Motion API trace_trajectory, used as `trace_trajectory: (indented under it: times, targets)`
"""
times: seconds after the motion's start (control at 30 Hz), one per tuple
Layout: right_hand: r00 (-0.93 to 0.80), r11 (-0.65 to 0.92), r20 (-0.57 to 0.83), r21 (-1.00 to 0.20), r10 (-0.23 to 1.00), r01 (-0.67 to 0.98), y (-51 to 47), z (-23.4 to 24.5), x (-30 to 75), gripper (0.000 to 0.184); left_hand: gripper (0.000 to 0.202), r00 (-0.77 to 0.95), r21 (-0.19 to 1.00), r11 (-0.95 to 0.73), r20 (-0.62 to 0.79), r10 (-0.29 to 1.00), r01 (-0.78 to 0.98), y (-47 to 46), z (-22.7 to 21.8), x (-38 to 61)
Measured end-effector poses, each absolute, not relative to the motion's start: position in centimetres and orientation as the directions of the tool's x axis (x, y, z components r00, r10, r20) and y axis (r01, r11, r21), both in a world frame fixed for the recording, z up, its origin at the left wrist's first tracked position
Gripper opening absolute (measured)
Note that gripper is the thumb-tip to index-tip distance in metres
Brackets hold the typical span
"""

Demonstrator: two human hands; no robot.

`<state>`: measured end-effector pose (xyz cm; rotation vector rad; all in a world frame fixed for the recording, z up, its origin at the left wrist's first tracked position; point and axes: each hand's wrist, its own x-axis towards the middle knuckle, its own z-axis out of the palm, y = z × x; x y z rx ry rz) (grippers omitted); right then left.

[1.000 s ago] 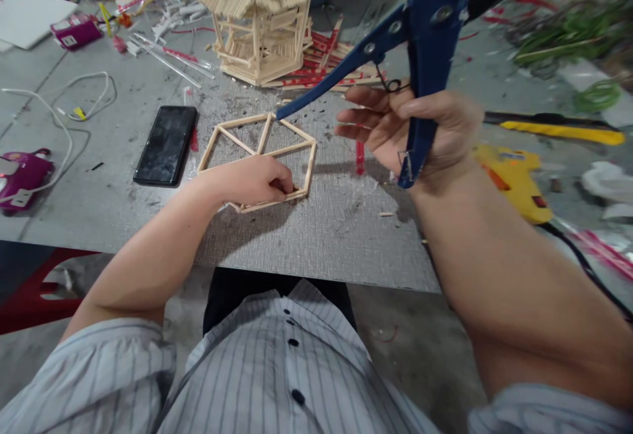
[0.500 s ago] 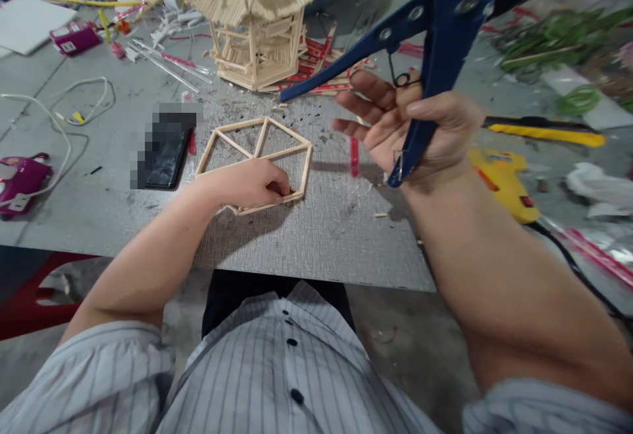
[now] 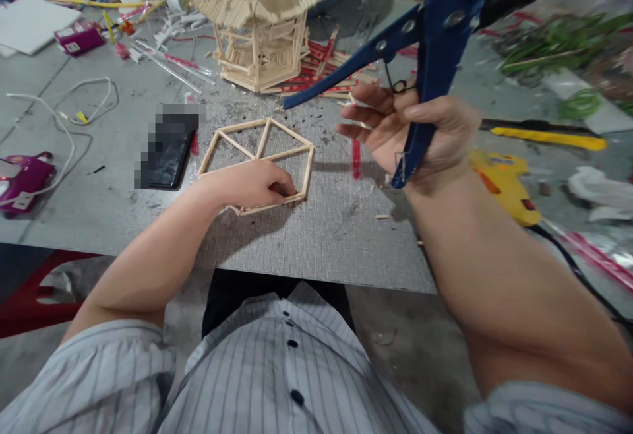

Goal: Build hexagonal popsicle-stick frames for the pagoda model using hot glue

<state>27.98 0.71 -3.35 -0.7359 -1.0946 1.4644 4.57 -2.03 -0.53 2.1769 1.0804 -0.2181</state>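
A hexagonal frame of thin wooden sticks (image 3: 311,163) lies on the grey table, with inner sticks meeting near its middle. Over its near side is my left hand (image 3: 260,183), fingers curled and closed on the edge stick by the near right corner. The fingertips are partly hidden. My right hand (image 3: 420,117) holds a blue-handled cutter (image 3: 429,58) in the air, thumb across one handle. The other handle swings wide to the left, and a small spring shows between the two. My other right fingers are loosely spread; the cutter's dark head runs off toward the top right.
Behind the frame stands a stick-built pavilion model (image 3: 257,38) beside red-marked sticks (image 3: 321,71). A phone (image 3: 171,150) lies left of the frame. At right are a yellow glue gun (image 3: 509,183), a yellow-and-black knife (image 3: 548,136) and green stems (image 3: 558,45).
The cutter has dipped slightly and shifted a little left in my right hand. My left hand stays on the frame; the whole view has moved slightly.
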Motion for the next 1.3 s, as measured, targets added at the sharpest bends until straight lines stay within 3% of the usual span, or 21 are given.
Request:
trace_trajectory:
  times: [0.8, 0.93, 1.03, 1.17, 1.23, 1.3]
  targets:
    - [-0.205, 0.019, 0.121, -0.899, 0.971, -0.438, 1.0, -3.4, 27.6, 0.007, 0.031, 0.595, 0.536, -0.327, -0.459, 0.660, 0.778, -1.7, -0.2, 4.0]
    - [-0.206, 0.021, 0.127, -0.893, 0.970, -0.450, 1.1, -3.3, 27.6, 0.008, 0.024, 0.612, 0.623, -0.266, -0.443, 0.656, 0.736, -1.3, 0.3, 2.8]
    - [-0.213, 0.027, 0.131, -0.902, 0.968, -0.431, 1.4, -3.5, 27.8, 0.010, 0.021, 0.650, 0.759, -0.196, -0.358, 0.671, 0.621, -0.8, 0.1, 1.7]
    - [-0.262, 0.036, 0.141, -0.929, 0.955, -0.368, 1.5, -3.9, 27.9, 0.013, 0.029, 0.503, 0.933, -0.151, -0.037, 0.864, 0.328, -0.2, -0.8, 1.3]
    - [-0.283, 0.038, 0.131, -0.949, 0.950, -0.314, 1.5, -3.9, 28.0, 0.015, 0.033, 0.375, 0.953, -0.227, 0.138, 0.917, 0.203, 0.1, -1.4, 1.4]
    - [-0.283, 0.040, 0.114, -0.966, 0.952, -0.254, 1.5, -3.8, 28.1, 0.017, 0.036, 0.325, 0.946, -0.283, 0.220, 0.920, 0.160, 0.3, -1.8, 1.6]
